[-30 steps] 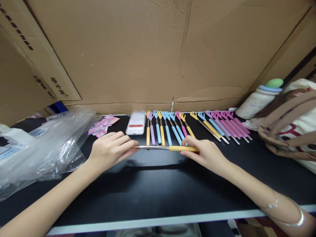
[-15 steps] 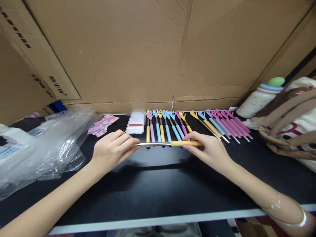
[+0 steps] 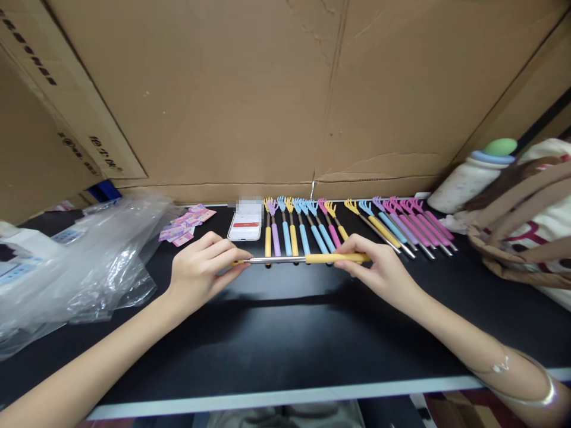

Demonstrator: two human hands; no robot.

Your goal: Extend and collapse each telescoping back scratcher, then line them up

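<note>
Both my hands hold one yellow-handled back scratcher point(image 3: 307, 259) level above the black table point(image 3: 276, 333). My left hand point(image 3: 203, 270) pinches the claw end, which is hidden in its fingers. My right hand point(image 3: 379, 267) grips the yellow handle. The metal telescopic rod shows between the two hands. Behind it, several more scratchers point(image 3: 303, 229) with yellow, blue, purple and pink handles lie side by side, claws toward the cardboard wall. A second group point(image 3: 401, 226) lies further right.
A white phone point(image 3: 244, 227) lies left of the rows, with pink cards point(image 3: 185, 226) beside it. Crumpled clear plastic bags point(image 3: 84, 261) cover the left side. A white bottle with green cap point(image 3: 473, 178) and a cloth bag point(image 3: 526, 232) sit right. Cardboard point(image 3: 267, 89) walls the back.
My right hand has slid the yellow handle a little to the right, and the scratcher has risen slightly. The left hand has barely moved.
</note>
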